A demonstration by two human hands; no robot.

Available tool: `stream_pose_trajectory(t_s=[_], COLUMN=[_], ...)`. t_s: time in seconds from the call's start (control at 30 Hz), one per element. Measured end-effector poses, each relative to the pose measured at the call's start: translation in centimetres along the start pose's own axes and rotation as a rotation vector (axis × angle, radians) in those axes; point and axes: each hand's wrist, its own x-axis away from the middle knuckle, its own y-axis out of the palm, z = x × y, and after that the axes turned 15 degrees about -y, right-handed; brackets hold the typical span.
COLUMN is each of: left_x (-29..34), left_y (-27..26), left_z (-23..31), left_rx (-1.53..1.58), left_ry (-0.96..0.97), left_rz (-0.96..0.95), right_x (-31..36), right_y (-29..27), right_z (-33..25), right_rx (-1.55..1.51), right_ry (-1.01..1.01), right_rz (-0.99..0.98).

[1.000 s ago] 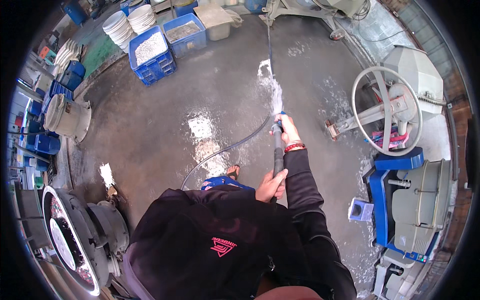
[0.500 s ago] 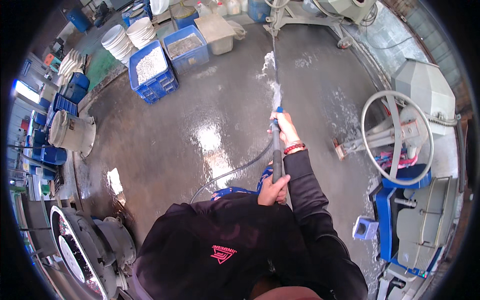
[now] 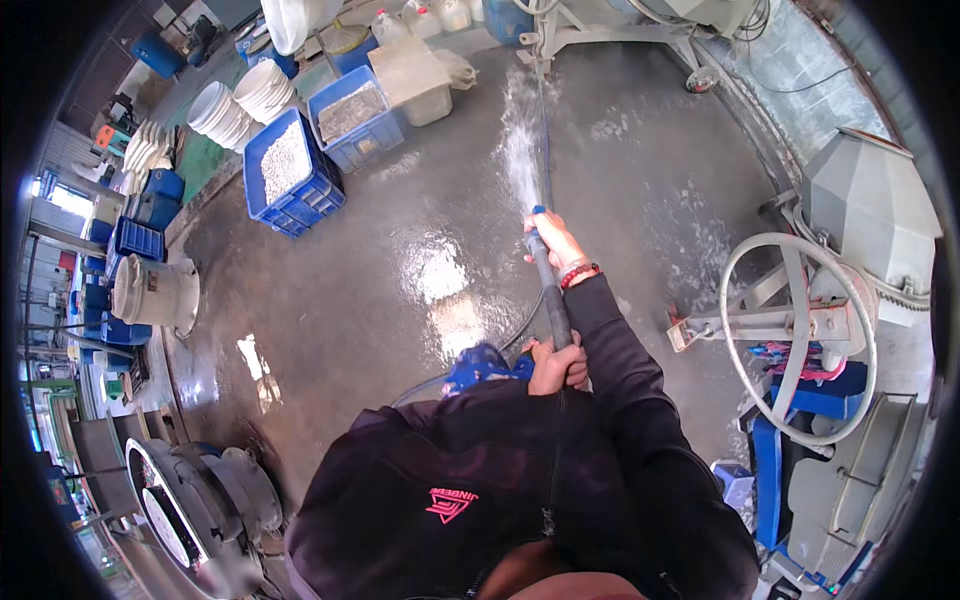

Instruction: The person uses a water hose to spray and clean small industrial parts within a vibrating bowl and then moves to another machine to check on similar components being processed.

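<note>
Both my hands are wrapped round a dark spray wand (image 3: 547,277) that points away from me over the wet floor (image 3: 390,290). My right hand (image 3: 557,240), with a red bead bracelet at the wrist, grips it near the blue tip. Closer to my body, my left hand (image 3: 558,368) is closed round the thicker rear end. White water (image 3: 521,150) shoots from the tip and fans out ahead. A thin dark hose (image 3: 527,322) runs across the floor below the wand, and its join is hidden behind my hands and jacket.
Blue crates (image 3: 300,205) of pale pieces and stacked white buckets (image 3: 222,112) stand far left. A large handwheel (image 3: 728,330) and a grey many-sided drum (image 3: 865,195) are at right. A round machine (image 3: 215,490) sits near left, a wheeled metal frame (image 3: 620,36) far ahead.
The wand's tip has swung slightly left, and the spray now spreads wider and reaches farther ahead. Both hands keep their grip. The whole view has shifted a little.
</note>
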Motion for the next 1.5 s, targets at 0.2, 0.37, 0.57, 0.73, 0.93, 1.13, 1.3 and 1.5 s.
stream_pose_trajectory(t_s=[0.2,0.37,0.57,0.73,0.93,1.13,1.3,1.5], left_x=[-4.8,-9.7,-15.0,-18.9,-23.9,-26.2,-28.9,-30.7], left_y=[4.0,6.3,8.2,10.7,12.3,13.1,13.7,13.1], left_z=[1.9,3.9,6.2,10.7,16.0,20.4,22.5,24.1], left_rx=[-0.167,-0.258,-0.4,-0.41,-0.423,-0.473,-0.448,-0.639], left_ry=[-0.039,-0.182,-0.238,-0.282,-0.44,-0.365,-0.535,-0.597], left_rz=[0.036,-0.017,-0.062,-0.112,-0.155,-0.276,-0.202,-0.223], right_x=[-3.3,-6.5,-10.6,-16.5,-21.7,-25.0,-27.1,-26.2], right_y=[-5.0,-13.7,-16.6,-19.1,-22.4,-19.4,-22.6,-24.4], right_z=[-3.6,-2.4,-5.3,-7.3,-7.6,-15.8,-11.0,-6.4], right_rx=[-0.002,-0.17,-0.145,-0.124,-0.149,-0.034,-0.068,-0.105], right_ry=[-0.044,-0.052,-0.055,-0.152,-0.065,-0.21,-0.041,0.121], right_rz=[0.045,0.158,0.342,0.435,0.526,0.489,0.609,0.789])
